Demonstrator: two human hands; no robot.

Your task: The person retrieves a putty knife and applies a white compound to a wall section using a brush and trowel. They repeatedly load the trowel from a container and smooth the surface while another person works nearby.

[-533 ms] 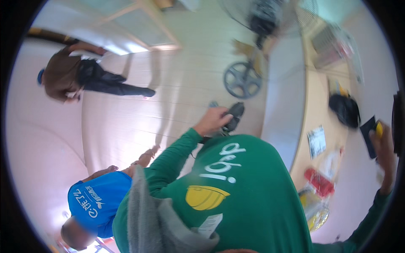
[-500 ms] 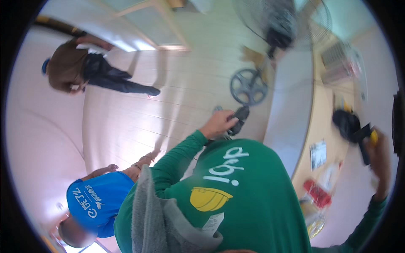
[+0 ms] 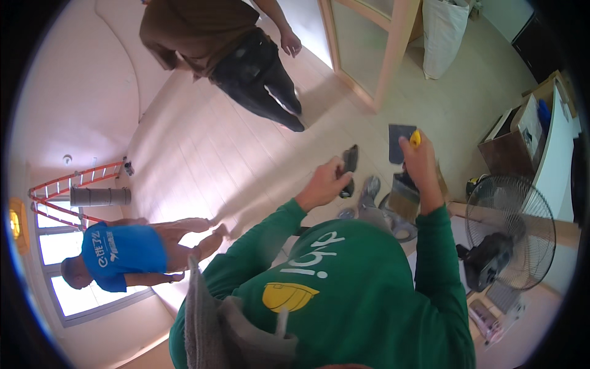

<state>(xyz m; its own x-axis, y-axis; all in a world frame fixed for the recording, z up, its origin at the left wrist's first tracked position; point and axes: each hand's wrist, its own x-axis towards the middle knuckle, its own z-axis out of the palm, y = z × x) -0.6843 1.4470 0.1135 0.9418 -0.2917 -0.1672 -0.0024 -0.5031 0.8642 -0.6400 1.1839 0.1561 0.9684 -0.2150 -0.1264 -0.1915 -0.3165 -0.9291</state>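
yellow-handled scraper (image 3: 401,147): clamped in the right hand (image 3: 421,163), its dark blade just left of the fingers, toward the left hand (image 3: 321,184). left fingers closed on a slim dark object (image 3: 350,161), long axis running away from the body; kind unclear. broad brush (image 3: 404,202) below the right fingers; whether gripped, cannot tell. fan (image 3: 491,255) right of both hands; co-worker in brown (image 3: 203,31) beyond.

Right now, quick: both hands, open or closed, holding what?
Left hand: closed on a dark object, kind unclear.
Right hand: closed on a flat dark tool.
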